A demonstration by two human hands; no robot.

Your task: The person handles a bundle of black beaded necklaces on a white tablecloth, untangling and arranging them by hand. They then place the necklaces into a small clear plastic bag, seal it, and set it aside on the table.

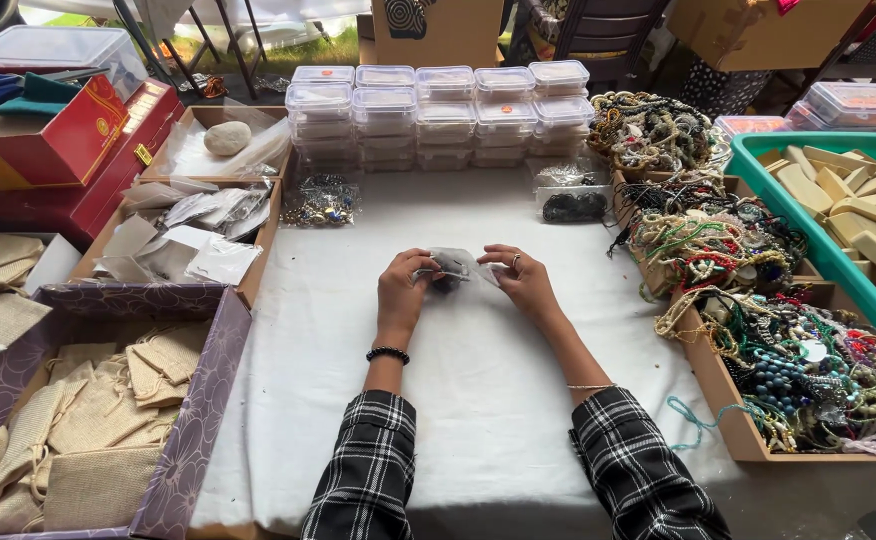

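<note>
Two hands (463,285) – crinkly clear plastic pouch (455,266) w/ dark beads

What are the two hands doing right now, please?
Left hand: closed on one end of a small clear plastic bag with something dark inside.
Right hand: closed on the other end of the same bag.
</note>
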